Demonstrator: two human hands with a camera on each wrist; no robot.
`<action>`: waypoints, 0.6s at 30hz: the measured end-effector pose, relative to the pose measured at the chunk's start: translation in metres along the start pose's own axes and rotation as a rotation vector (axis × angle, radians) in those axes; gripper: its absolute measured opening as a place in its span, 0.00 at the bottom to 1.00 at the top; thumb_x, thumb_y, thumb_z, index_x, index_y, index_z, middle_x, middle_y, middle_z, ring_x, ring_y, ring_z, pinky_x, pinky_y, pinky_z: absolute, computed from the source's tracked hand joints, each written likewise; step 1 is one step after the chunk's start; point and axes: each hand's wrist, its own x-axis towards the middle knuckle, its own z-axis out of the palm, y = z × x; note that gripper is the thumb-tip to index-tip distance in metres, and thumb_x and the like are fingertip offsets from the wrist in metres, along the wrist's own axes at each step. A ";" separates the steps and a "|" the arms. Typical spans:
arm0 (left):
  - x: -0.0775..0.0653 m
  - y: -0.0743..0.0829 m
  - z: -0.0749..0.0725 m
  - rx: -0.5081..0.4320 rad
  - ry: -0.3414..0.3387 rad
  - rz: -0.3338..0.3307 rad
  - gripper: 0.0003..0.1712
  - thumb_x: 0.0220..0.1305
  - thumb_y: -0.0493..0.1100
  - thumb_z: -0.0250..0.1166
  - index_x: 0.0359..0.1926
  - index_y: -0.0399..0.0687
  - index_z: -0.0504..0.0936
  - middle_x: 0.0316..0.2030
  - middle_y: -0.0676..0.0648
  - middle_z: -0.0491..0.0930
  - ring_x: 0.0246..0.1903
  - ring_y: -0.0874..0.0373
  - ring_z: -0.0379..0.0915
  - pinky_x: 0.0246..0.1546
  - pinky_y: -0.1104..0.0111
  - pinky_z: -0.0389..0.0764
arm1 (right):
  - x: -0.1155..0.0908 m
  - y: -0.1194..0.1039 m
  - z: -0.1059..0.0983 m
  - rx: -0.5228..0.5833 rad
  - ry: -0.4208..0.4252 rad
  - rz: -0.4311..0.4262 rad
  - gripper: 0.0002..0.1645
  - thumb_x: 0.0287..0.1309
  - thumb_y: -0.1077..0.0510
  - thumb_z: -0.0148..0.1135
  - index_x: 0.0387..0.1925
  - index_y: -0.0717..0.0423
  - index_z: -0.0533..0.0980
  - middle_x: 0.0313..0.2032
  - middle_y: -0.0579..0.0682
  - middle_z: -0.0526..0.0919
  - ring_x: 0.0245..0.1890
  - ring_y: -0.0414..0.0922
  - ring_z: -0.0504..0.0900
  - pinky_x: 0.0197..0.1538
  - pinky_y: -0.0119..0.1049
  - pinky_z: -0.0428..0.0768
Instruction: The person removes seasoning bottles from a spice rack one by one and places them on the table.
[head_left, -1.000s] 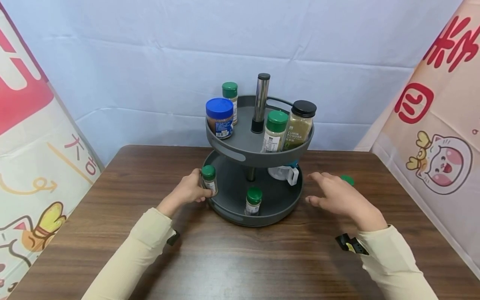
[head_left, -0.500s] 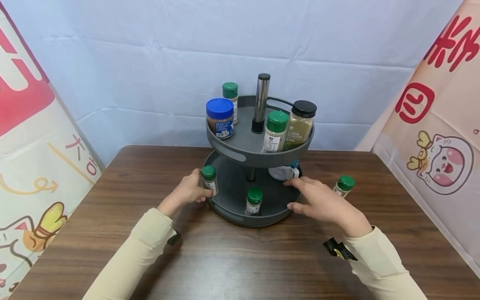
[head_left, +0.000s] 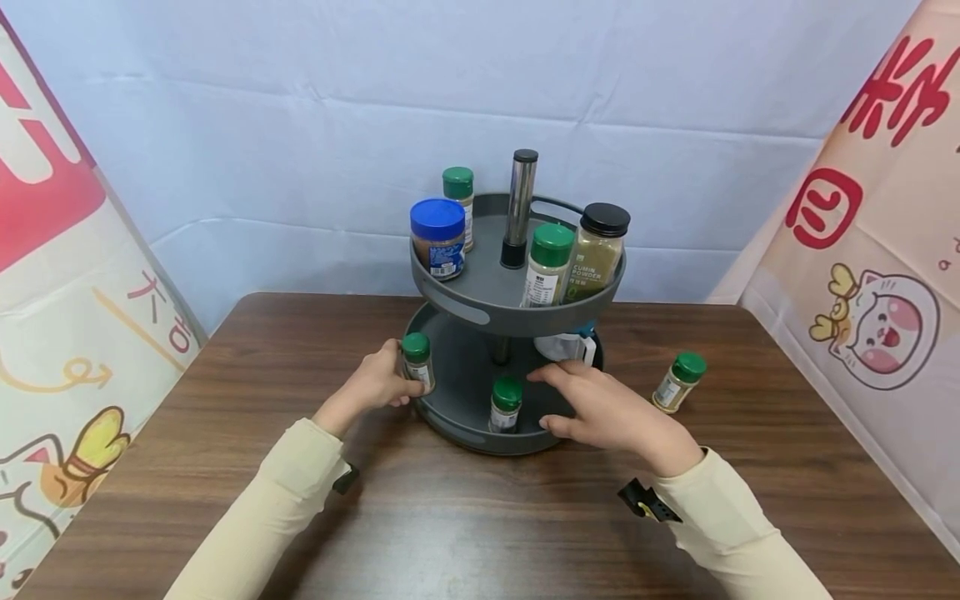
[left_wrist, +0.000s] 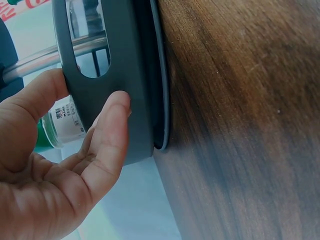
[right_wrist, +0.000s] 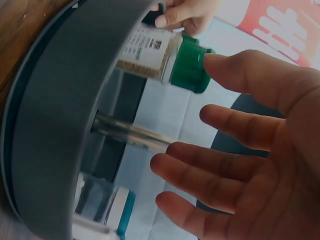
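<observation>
A grey two-tier turntable (head_left: 442,408) stands on the wooden table. At its left side my left hand (head_left: 372,379) holds the lower tier's rim, digits against the rim and outer wall. Beside those fingers, inside the rim, stands a small green-capped spice bottle (head_left: 417,368). A second green-capped spice bottle (head_left: 506,407) is at the lower tier's front. My right hand (head_left: 611,412) reaches over the right front rim, thumb and fingers apart, holding nothing. In the right wrist view its thumb tip is close to the green cap (right_wrist: 192,67); contact is unclear.
The upper tier (head_left: 487,283) carries a blue-lidded jar (head_left: 438,237), a black-lidded cumin powder jar (head_left: 596,254) and two green-capped bottles. A clear container with a white handle (head_left: 585,348) sits below. Another spice bottle (head_left: 678,383) stands on the table (head_left: 750,467) at right.
My right hand has moved left from beside the turntable to over its lower tier, near the front bottle. The spice bottle at right has come into view. My left hand has stayed in place.
</observation>
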 end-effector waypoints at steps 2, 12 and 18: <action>0.000 0.000 0.000 0.002 0.001 0.001 0.45 0.48 0.41 0.69 0.61 0.29 0.53 0.36 0.35 0.77 0.20 0.57 0.76 0.22 0.64 0.81 | 0.003 -0.003 0.001 -0.005 0.009 -0.024 0.30 0.52 0.53 0.63 0.55 0.58 0.68 0.51 0.57 0.73 0.49 0.49 0.71 0.47 0.49 0.75; 0.000 0.001 -0.002 0.020 -0.001 0.003 0.44 0.48 0.42 0.69 0.60 0.29 0.54 0.37 0.35 0.77 0.19 0.57 0.75 0.23 0.62 0.81 | 0.018 -0.014 0.009 0.006 0.007 -0.078 0.31 0.52 0.54 0.63 0.58 0.56 0.67 0.52 0.55 0.72 0.48 0.46 0.72 0.47 0.47 0.76; 0.000 0.001 -0.001 0.016 -0.008 0.003 0.45 0.48 0.42 0.69 0.60 0.30 0.54 0.37 0.35 0.77 0.19 0.57 0.76 0.24 0.61 0.81 | 0.026 -0.017 0.014 0.005 -0.004 -0.094 0.31 0.53 0.54 0.62 0.59 0.55 0.66 0.53 0.55 0.71 0.47 0.45 0.72 0.46 0.45 0.76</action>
